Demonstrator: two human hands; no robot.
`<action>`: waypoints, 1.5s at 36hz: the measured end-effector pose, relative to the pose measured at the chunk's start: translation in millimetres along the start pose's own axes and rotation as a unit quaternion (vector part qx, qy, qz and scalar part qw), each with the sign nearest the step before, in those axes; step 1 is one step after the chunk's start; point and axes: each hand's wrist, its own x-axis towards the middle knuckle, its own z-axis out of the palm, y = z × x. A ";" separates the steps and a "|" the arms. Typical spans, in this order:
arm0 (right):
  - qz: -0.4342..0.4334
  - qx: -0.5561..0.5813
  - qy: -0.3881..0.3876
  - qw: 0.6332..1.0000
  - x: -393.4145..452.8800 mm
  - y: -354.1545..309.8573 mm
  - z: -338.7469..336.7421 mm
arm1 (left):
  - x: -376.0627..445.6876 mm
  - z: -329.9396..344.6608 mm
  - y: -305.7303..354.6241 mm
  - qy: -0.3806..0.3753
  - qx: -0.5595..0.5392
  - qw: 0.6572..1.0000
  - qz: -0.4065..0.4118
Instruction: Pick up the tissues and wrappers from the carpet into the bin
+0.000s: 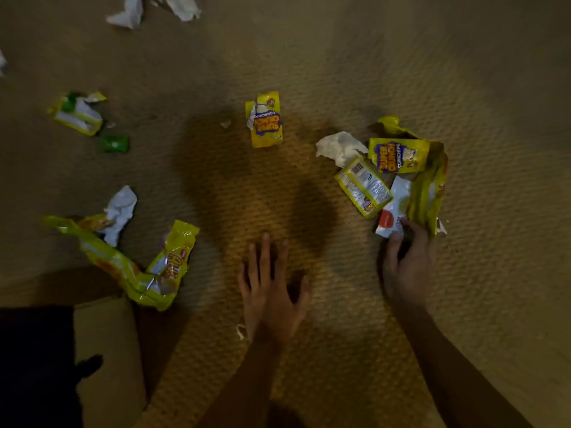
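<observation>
Far left, upper: torn yellow-green wrapper (77,114) on the carpet (340,72), small green wrapper (114,143) just below it.
Top left: two crumpled white tissues (126,12), well apart from both hands.
Left, lower: crumpled tissue (120,211) lying against a long yellow wrapper (123,267), bent into a V near a tan box edge (105,350).
Centre, upper: lone yellow Super Crunch wrapper (265,120), flat on the carpet, tiny scrap just to its left.
Left hand (272,291): fingers spread wide, holding nothing, over bare carpet below the lone wrapper; touching the carpet or not, cannot tell.
Right of centre: white tissue (341,148) touching a heap of wrappers.
Heap: second Super Crunch wrapper (398,156), small yellow packet (363,186) face down, white sachet (394,211), large yellow bag (429,186) at the right edge.
Right hand (408,261): fingers curled, gripping the lower end of the large yellow bag and the white sachet.
</observation>
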 end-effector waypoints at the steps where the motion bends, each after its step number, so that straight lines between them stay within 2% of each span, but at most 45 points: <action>1: 0.006 0.015 0.011 1.000 -0.9 0.0 -0.6 | 0.1 0.1 0.0 0.000 0.004 1.000 -0.001; 5: 0.024 0.023 0.029 0.999 -4.1 5.0 -2.2 | -0.2 1.5 0.1 -0.003 0.022 1.000 -0.003; 10: -0.043 0.013 0.101 0.994 -6.5 9.1 -9.1 | -0.3 1.4 0.1 -0.010 0.041 0.999 -0.012; 15: -0.045 -0.022 0.116 0.992 -13.0 -1.2 -19.9 | 2.1 -3.3 4.2 -0.016 0.041 0.999 -0.015; 24: 0.032 -0.051 0.000 0.998 36.1 -40.6 -22.8 | 3.0 -6.9 5.4 -0.045 0.045 0.998 -0.022; 29: 0.083 -0.036 0.018 0.996 58.6 -45.5 -23.7 | 2.6 -5.9 4.1 -0.053 0.048 0.997 -0.019; 36: 0.096 -0.052 0.037 0.993 99.9 -48.9 -28.4 | 2.5 -4.0 3.4 -0.052 0.052 0.997 -0.020; 39: 0.066 -0.046 0.009 0.997 117.7 -48.1 -29.4 | 2.2 -3.1 2.3 -0.052 0.051 0.997 -0.020; 44: -0.028 -0.120 -0.097 0.988 127.4 -50.5 -18.6 | 3.5 -2.6 3.1 -0.050 0.049 0.997 -0.020; 49: -0.046 -0.085 -0.112 0.989 127.3 -47.1 -12.8 | 2.6 -5.1 3.8 -0.044 0.052 0.997 -0.019; 54: -0.066 -0.102 -0.106 0.987 129.5 -40.9 -8.8 | 3.8 -5.9 4.9 -0.049 0.055 0.997 -0.020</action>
